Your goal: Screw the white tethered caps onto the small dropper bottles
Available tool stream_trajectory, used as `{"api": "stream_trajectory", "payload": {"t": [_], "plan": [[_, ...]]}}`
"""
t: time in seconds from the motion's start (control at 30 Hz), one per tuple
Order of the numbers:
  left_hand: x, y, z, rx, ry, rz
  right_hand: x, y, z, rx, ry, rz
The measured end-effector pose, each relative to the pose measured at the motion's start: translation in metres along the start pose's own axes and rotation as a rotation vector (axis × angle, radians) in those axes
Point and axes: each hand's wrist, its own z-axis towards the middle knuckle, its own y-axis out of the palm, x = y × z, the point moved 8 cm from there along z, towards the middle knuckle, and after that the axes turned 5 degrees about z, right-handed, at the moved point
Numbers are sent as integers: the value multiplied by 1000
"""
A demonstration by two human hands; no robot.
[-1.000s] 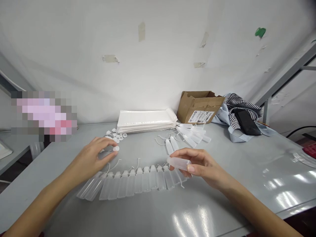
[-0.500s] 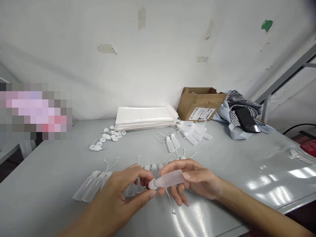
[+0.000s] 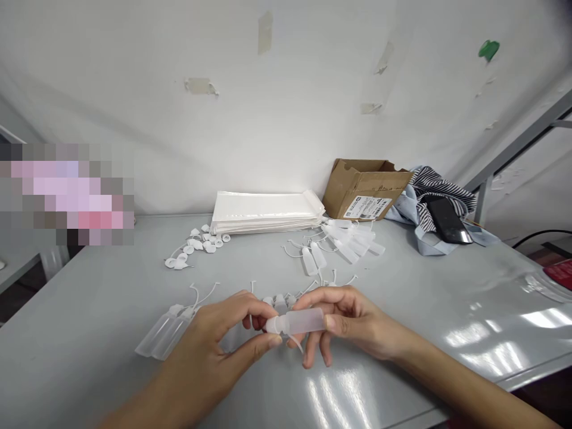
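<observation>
Between my two hands lies a small translucent squeeze bottle (image 3: 304,320), held nearly level, with a white cap (image 3: 274,325) at its left end. My left hand (image 3: 232,333) pinches the cap with thumb and fingers. Around the bottle's base, my right hand (image 3: 353,322) closes its thumb and forefinger, the other fingers curled below. A thin white strap hangs under the neck. Several like bottles (image 3: 163,330) lie left of my left hand, partly hidden by it. More bottle tops (image 3: 280,302) show just behind my hands.
White loose caps (image 3: 196,244) lie at the back left, beside a stack of white padded envelopes (image 3: 268,211). More bottles (image 3: 348,241) lie before an open cardboard box (image 3: 366,189). A black phone (image 3: 448,220) rests on cloth (image 3: 429,238) at the right. A blurred patch covers the far left.
The bottle has turned from a slant to nearly level, and its strap has swung up closer to my right fingers. My view has shifted slightly.
</observation>
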Motion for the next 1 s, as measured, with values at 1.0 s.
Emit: {"api": "stream_trajectory", "payload": {"t": [1.0], "plan": [[8, -4, -7, 29, 73, -11, 9, 3, -2, 78, 81, 11]]}}
